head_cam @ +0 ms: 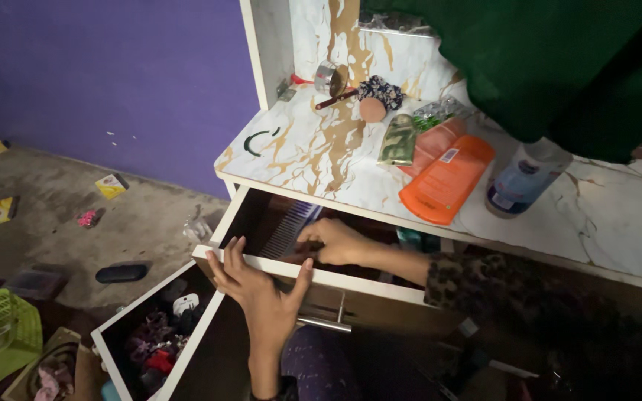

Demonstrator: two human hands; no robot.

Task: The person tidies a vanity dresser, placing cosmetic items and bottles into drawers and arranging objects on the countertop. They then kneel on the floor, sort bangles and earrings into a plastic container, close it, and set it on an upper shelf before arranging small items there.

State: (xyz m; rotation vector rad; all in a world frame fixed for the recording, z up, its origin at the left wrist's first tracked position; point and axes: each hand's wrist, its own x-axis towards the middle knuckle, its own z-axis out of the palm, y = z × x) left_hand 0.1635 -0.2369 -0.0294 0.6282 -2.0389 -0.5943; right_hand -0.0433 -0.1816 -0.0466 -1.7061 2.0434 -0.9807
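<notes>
A marbled white dresser is standing with its upper drawer pulled out. The left hand is gripping the drawer front, fingers spread wide. The right hand is reaching inside, fingers closing on a dark comb; orange tubes are lying above.

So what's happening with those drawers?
A person is reaching into the open top drawer of a white marble-patterned dresser. The right hand is inside it, beside a dark comb. The left hand grips the drawer's front edge. A lower drawer stands open too, full of small things.
</notes>
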